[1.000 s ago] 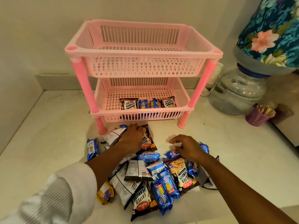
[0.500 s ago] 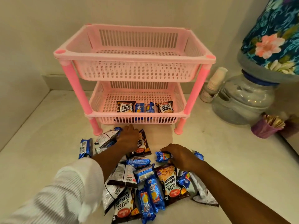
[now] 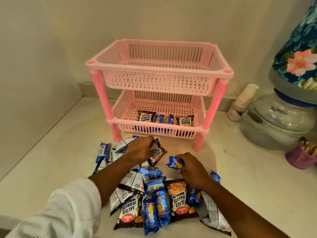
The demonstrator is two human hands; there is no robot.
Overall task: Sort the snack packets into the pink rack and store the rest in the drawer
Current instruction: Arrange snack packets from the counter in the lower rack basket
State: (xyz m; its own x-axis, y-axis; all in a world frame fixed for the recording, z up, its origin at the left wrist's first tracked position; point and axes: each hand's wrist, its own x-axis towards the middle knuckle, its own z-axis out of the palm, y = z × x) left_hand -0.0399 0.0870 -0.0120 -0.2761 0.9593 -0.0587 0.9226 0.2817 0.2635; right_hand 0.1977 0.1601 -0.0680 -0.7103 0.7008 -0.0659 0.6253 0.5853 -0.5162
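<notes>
A pink two-tier rack stands against the back wall. Its top basket holds nothing; its lower basket holds two salted peanut packets and two blue biscuit packets in a row. A pile of peanut and biscuit packets lies on the counter in front. My left hand grips a dark salted peanut packet at the pile's far edge. My right hand grips a blue biscuit packet just right of it.
A large water jar with a floral-covered bottle on top stands at the right. A stack of paper cups leans beside it. A purple cup sits at the right edge. Walls close in at the left and back.
Both hands have closed on packets: the left on a peanut packet, the right on a blue biscuit packet, lifted slightly from the pile. The camera has pulled back.
</notes>
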